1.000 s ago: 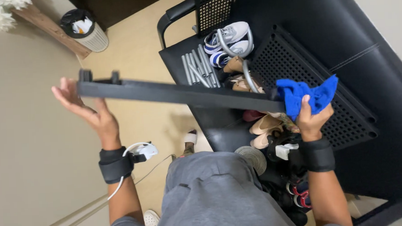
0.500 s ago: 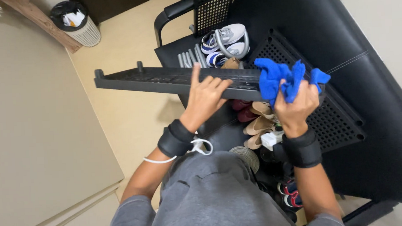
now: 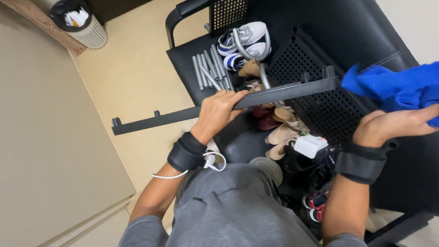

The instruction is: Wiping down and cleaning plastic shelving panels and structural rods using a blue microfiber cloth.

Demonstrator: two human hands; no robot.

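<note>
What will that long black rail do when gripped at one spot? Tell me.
The black rail looks stiff: it stays straight though the left hand grips only its middle. It probably weighs little, since one hand carries it. Its long ends may swing and knock the shoes.

Below me I see a black chair (image 3: 187,65) with a bundle of grey metal tubes (image 3: 208,72) lying on its seat, and beside them a pair of white-and-blue sneakers (image 3: 243,41). A perforated black panel (image 3: 322,104) leans just to the right of those. Lower down I make out a jumble of shoes: beige flats (image 3: 281,133), a dark red pair (image 3: 263,116), and a red-trimmed sneaker (image 3: 316,209) near the bottom. A small white box (image 3: 310,145) sits among them. In the top left corner I see a white ribbed wastebasket (image 3: 79,23) with a black liner, standing on the beige floor (image 3: 133,68).
</note>
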